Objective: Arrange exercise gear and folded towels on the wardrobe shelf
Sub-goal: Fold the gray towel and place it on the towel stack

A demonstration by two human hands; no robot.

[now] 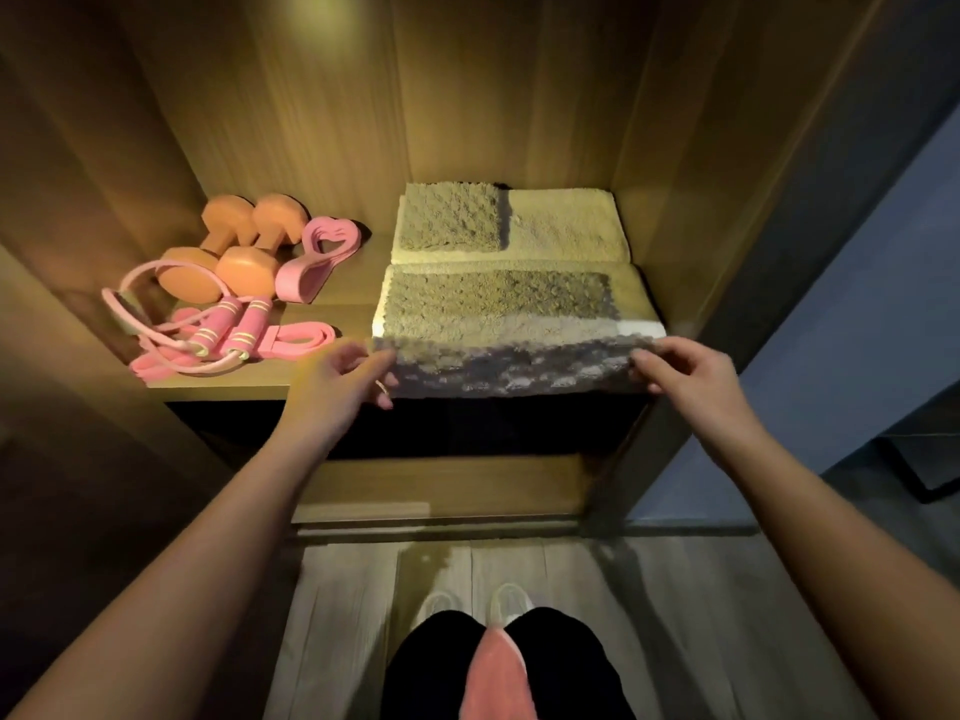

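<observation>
Left of the grey towel [509, 366] lie the dumbbells [234, 252] and jump rope [228, 335], with folded towels [566, 231] behind it, so the task looks nearly done. The left hand [343, 376] and right hand [685, 371] pinch its front corners, likely squaring it.

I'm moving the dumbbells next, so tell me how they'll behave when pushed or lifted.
The dumbbells have flat-sided heads, so they probably won't roll. They look solid, so they are likely heavy for their size. The rope curves across the head of the left one and may drag along if that one is pushed.
</observation>
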